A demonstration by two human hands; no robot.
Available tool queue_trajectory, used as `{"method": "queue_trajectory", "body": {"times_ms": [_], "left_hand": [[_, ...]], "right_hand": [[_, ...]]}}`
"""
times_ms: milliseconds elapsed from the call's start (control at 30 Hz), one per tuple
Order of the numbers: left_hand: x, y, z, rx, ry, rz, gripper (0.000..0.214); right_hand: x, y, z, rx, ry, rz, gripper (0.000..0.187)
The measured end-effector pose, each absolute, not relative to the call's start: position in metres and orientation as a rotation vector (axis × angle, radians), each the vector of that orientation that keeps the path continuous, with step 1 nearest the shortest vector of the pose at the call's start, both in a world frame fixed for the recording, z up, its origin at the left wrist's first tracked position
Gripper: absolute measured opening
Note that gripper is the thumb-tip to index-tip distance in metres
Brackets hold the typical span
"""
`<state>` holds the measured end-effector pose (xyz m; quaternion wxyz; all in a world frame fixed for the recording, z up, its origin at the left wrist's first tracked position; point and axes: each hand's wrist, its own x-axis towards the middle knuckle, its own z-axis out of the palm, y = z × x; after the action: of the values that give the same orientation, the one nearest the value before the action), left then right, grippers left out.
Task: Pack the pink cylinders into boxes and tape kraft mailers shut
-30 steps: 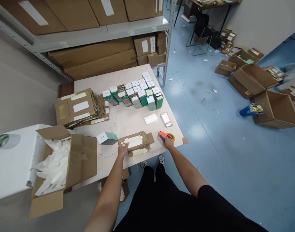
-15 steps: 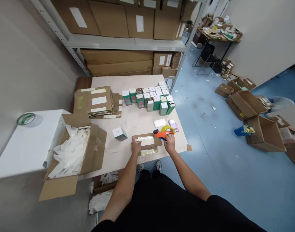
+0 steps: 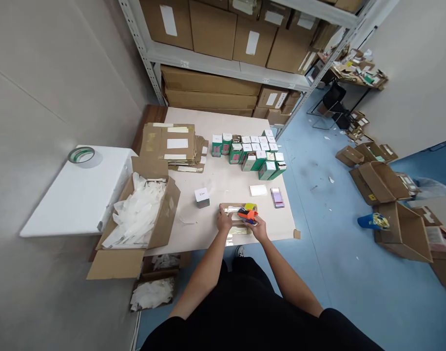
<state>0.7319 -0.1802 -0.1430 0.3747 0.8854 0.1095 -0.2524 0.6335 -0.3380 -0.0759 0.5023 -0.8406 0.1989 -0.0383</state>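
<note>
Right hand (image 3: 258,228) round orange tape dispenser (image 3: 251,214); left hand (image 3: 224,221) against half-hidden cardboard (image 3: 236,224), its grip unclear.

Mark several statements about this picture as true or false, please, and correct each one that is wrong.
1. The right hand holds the tape gun. True.
2. The tape gun is all green. False: it shows orange and blue.
3. The left hand touches the cardboard. True.
4. The cardboard lies on the shelf. False: it lies on the table.
5. The open carton at the table's left end holds white scraps. True.
</note>
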Motion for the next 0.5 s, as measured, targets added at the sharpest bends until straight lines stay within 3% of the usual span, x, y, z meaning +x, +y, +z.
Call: {"method": "queue_trajectory", "body": {"times_ms": [333, 500], "left_hand": [[0.73, -0.14, -0.121, 2.157, 0.018, -0.416, 0.099], [0.719, -0.136, -0.088, 2.252, -0.103, -0.233, 0.09]], "right_hand": [[0.638, -0.352, -0.082, -2.005, 0.423, 0.04, 0.031], [0.638, -0.363, -0.089, -2.061, 0.324, 0.036, 0.034]]}}
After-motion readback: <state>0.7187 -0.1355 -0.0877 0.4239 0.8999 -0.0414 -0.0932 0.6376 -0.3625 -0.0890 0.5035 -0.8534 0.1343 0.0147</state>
